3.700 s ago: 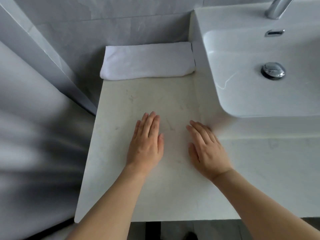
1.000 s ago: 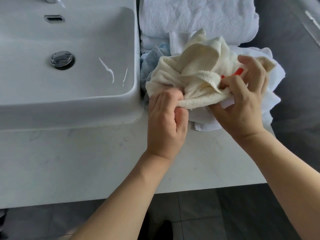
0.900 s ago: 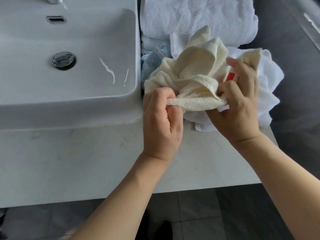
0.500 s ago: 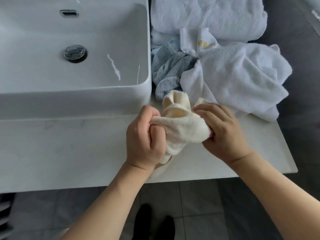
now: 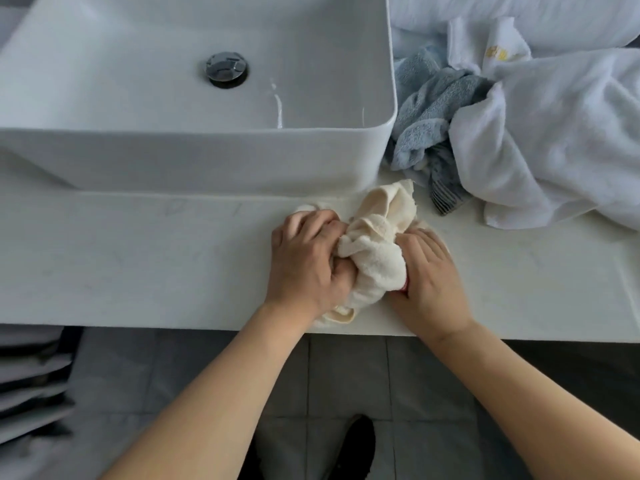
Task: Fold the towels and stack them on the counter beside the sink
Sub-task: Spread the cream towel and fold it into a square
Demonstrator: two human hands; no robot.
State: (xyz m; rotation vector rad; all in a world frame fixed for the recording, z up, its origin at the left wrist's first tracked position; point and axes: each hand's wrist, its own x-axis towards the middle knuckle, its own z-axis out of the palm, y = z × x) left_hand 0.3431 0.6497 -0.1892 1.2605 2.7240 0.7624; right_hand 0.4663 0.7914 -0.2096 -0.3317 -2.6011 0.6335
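Cream towel: a small crumpled cream terry towel (image 5: 375,251) is bunched on the pale marble counter (image 5: 138,258), just in front of the white rectangular basin (image 5: 207,157).
Left hand (image 5: 308,265): curled tightly around the towel's left side.
Right hand (image 5: 427,275): fingers closed on its right side.
Pile: a rumpled white towel (image 5: 554,143) and grey-blue towel (image 5: 426,112) are heaped right of the basin.

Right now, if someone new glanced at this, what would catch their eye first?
Two hands at the counter's front edge: the left hand and right hand both grip a bunched cream towel between them. Just right of the white sink lies an unfolded heap, a blue towel tucked beside a big white towel.
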